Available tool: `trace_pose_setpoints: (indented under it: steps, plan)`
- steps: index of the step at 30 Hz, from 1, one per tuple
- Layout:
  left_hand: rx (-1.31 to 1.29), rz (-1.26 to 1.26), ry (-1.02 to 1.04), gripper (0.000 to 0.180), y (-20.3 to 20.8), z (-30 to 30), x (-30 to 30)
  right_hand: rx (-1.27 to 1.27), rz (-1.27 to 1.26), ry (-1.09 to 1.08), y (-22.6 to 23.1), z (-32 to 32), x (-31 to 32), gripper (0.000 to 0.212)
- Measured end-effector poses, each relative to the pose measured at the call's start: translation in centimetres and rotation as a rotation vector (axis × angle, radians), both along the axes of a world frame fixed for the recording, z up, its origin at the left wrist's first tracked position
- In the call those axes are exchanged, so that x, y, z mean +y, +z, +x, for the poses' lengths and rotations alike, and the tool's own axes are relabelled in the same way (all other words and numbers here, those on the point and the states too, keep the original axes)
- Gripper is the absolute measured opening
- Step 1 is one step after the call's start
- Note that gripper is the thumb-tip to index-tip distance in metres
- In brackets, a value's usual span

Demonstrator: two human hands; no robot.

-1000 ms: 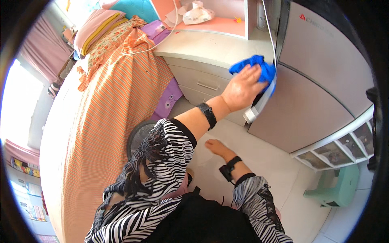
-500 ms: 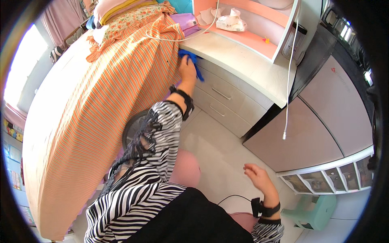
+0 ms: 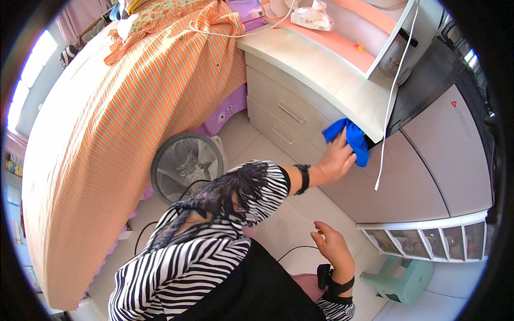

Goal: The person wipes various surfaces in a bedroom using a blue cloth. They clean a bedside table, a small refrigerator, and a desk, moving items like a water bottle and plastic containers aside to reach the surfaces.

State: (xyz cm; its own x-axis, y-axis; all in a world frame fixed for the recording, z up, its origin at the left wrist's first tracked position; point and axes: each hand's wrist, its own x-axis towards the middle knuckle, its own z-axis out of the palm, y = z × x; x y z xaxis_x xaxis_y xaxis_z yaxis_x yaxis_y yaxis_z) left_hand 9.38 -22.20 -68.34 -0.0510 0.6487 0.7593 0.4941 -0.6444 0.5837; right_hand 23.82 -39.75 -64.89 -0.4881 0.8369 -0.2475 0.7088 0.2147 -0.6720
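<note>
Blue cloth (image 3: 355, 140), one, meets left hand (image 3: 337, 161) near two handles (image 3: 292, 113).

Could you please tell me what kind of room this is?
Probably a bedroom in a home: there is a large bed under an orange striped cover, beside a pale drawer unit and what looks like a two-door refrigerator.

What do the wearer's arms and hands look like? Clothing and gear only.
Left hand: no glove; plain black wristband. Left sleeve: black-and-white zebra stripes, dark sheer lacy panel along it, black edging at the cuff.
Right hand: no glove; black strap carrying a small black box. Right sleeve: striped too, mostly out of frame.
</note>
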Motion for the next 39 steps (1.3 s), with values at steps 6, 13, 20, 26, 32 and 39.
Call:
trace_pose_setpoints:
  steps: [6, 13, 20, 26, 32, 39]
  plan:
    - [-1.249, -0.048, -0.21, 0.045, -0.7, -10.3, 9.1, 0.019, -0.101, -0.041, -1.2, 1.5, 0.5, 0.034]
    - [-0.583, -0.47, 0.732, 0.041, -7.5, -24.5, 15.0, 0.059, -0.16, -0.051, -1.9, 1.8, 0.6, 0.033]
    - [-0.479, -0.83, 0.647, 0.028, -12.3, -15.3, 11.9, -0.002, -0.168, -0.04, -2.5, 2.1, 0.8, 0.033]
    - [-0.546, -0.849, 0.248, 0.023, -8.8, -2.1, 4.2, 0.029, -0.131, 0.015, -2.7, 0.8, 1.6, 0.033]
    - [-1.113, -0.948, 0.084, 0.015, -3.9, -7.0, 4.2, -0.011, -0.156, 0.027, -1.6, 1.0, 1.2, 0.037]
    - [-0.807, -0.662, -0.045, 0.005, -2.5, -7.6, 3.8, 0.02, -0.161, -0.018, -1.0, 2.3, 0.8, 0.037]
